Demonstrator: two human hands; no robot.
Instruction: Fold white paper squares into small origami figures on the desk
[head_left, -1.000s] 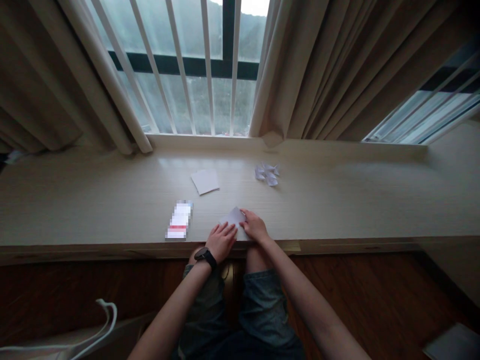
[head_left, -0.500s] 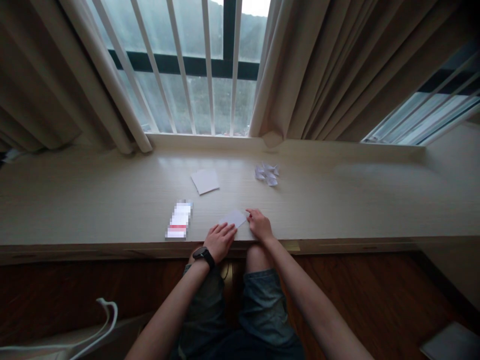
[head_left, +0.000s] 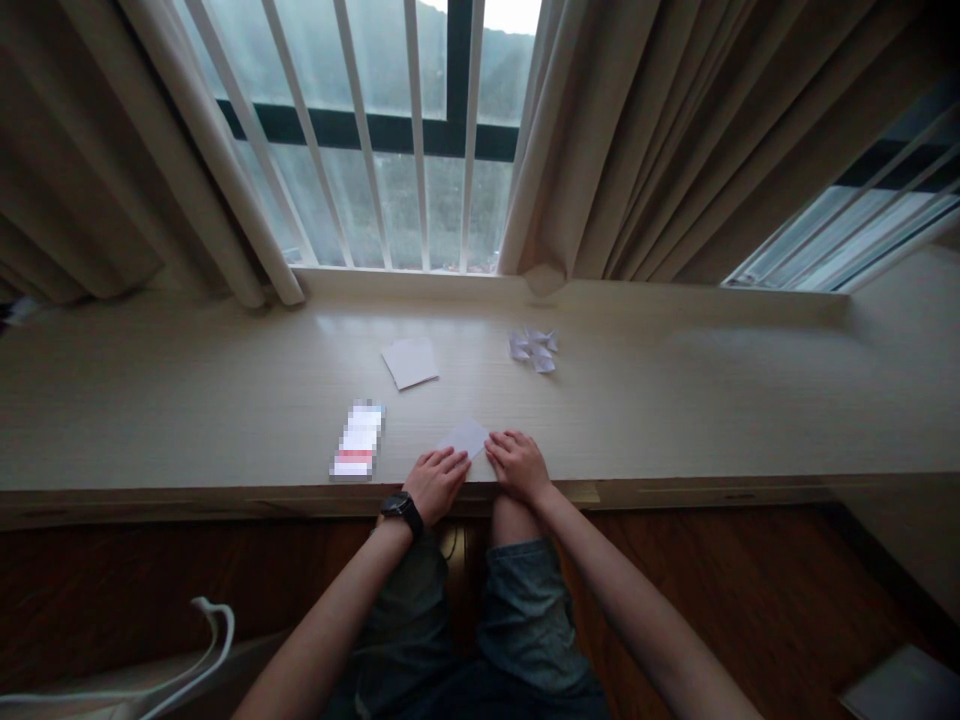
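Observation:
A small white sheet of paper [head_left: 465, 438] lies near the front edge of the white counter, one corner pointing away from me. My left hand [head_left: 439, 482], with a black watch on its wrist, rests on the lower left side of this paper, fingers stretched out and lying flat. At the right corner, my right hand [head_left: 519, 464] has its fingers bent and pressed together on the paper; the fingertips partly cover that corner. Whether the sheet is folded under the hands is hidden.
Farther back on the counter [head_left: 712, 400] lie a stack of white square paper [head_left: 409, 363] and several small folded white paper pieces [head_left: 534, 350]. A phone [head_left: 358, 440] with a blurred screen is left of my hands. Curtains [head_left: 660, 130] hang at the barred window.
My right hand has shifted slightly left, and its raised forefinger has come down onto the paper's right corner. My left hand has slid very slightly left.

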